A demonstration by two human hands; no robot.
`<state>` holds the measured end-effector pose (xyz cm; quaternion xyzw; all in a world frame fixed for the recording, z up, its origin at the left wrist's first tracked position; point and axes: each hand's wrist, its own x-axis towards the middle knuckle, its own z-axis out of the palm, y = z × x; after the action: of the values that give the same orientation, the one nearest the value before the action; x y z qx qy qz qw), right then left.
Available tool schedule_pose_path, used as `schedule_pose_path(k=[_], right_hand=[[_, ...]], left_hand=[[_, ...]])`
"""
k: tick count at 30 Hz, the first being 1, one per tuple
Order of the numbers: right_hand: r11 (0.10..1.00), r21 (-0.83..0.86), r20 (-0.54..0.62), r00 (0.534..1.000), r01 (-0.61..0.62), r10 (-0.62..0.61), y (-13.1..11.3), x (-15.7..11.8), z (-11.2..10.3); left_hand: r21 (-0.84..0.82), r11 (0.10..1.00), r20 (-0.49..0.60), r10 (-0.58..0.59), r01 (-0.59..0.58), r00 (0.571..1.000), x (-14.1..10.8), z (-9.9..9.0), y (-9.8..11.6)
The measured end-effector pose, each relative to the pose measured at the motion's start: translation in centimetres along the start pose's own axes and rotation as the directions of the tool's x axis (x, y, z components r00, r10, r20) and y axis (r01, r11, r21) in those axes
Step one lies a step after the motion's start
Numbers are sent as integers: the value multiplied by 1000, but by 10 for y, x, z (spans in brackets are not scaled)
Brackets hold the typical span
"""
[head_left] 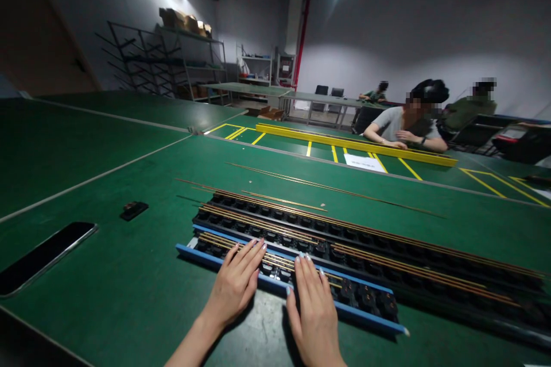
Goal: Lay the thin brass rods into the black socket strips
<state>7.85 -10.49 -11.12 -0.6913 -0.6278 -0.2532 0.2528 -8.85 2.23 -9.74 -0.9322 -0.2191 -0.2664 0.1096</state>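
Note:
A blue-edged rail (370,321) with black modules inside lies across the green table in front of me. Thin brass rods (215,241) run lengthwise over the modules. Flat on the rods and the rail's left half rests my left hand (236,281), its fingers stretched out. To its right, my right hand (313,309) lies with extended fingers on the same rods and the near blue edge. Neither hand is wrapped round anything. Behind the rail are longer black rails (365,235) with more brass and copper-coloured rods on top.
A phone (47,255) and a small black part (134,210) lie at the left. Loose thin rods (336,188) lie beyond the rails. Farther back are a long yellow rail (353,145), a white paper (365,163) and a seated person (413,123).

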Motion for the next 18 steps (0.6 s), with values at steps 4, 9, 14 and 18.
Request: schedule_pose_path(k=[4, 9, 14, 18], right_hand=[[1000, -7, -5, 1000, 13, -13, 0, 2, -1], [1000, 4, -12, 1000, 8, -8, 0, 2, -1], [999, 31, 2, 1000, -13, 13, 0, 1, -2], [998, 48, 27, 999, -34, 33, 0, -1, -1]], left_hand=[[-18, 1000, -13, -4, 4, 1000, 1, -1, 1], [-33, 999, -27, -8, 7, 1000, 0, 0, 1], [-20, 1000, -20, 2, -3, 1000, 0, 3, -1], [-16, 1000, -28, 11, -12, 1000, -1, 5, -2]])
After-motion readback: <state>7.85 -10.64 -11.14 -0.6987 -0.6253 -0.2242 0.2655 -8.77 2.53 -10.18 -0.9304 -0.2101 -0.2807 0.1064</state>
